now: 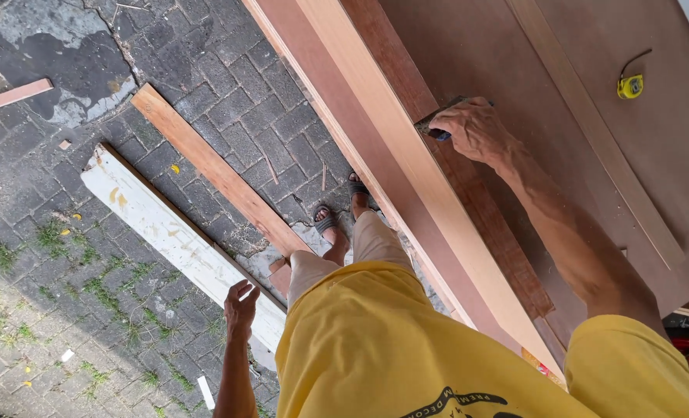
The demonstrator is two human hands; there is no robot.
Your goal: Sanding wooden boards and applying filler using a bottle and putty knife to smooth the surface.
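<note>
Yellow shirt [375,340] fills the bottom of the view, closest to the lens, and from there we sweep across. Far left, a thin strip [11,96] lies on the paving [42,255], then a white board [166,232] and a plain plank [220,174] side by side on the bricks, untouched. Left hand [240,308] hangs free beside the hip, fingers loosely curled, nothing in them, above the end of the white board without touching it. Sandalled feet [340,213] stand at the bench edge. Now the action: a long pale board [406,162] runs along the bench [476,46], and the right hand [472,128] presses down just beyond it on a darker strip [499,240], fingers closed over a small sanding block [437,122], with something blue peeking beneath. As for progress, I'd judge the rubbing is somewhere along the length; the wood shows no clear difference between worked and unworked stretches, so how much remains can't be told. Further right, another batten [600,139] lies across the panel, and a yellow tape measure [631,86] sits well apart, idle.
</note>
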